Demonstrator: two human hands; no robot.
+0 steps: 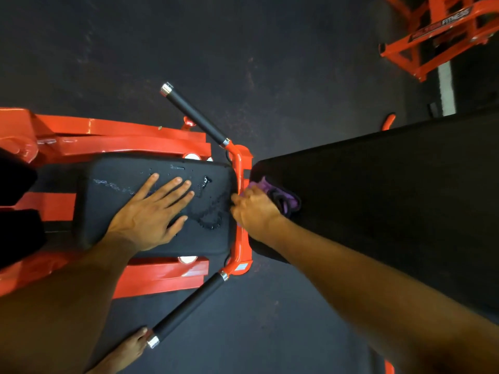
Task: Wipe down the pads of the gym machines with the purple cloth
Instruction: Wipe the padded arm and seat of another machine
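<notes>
The head view is showing the left hand (151, 211) lying flat, fingers straight, on the wet black rectangular pad (108, 171); the right hand (253, 209) is gripping the crumpled purple cloth (290, 201) at the near end of the long black pad (378, 184).

This is a gym. A weight machine with a glossy orange-red steel frame (121, 130) carries a thick black padded rectangular cushion (113, 174) and two black foam-sleeved handle bars with chrome end caps (197, 117), angled outward. A long black upholstered bench pad (391, 198) adjoins it. The dark speckled rubber floor (243, 49) runs beneath, and a second orange steel machine frame lettered "FITNESS" (437, 33) stands farther off.
</notes>
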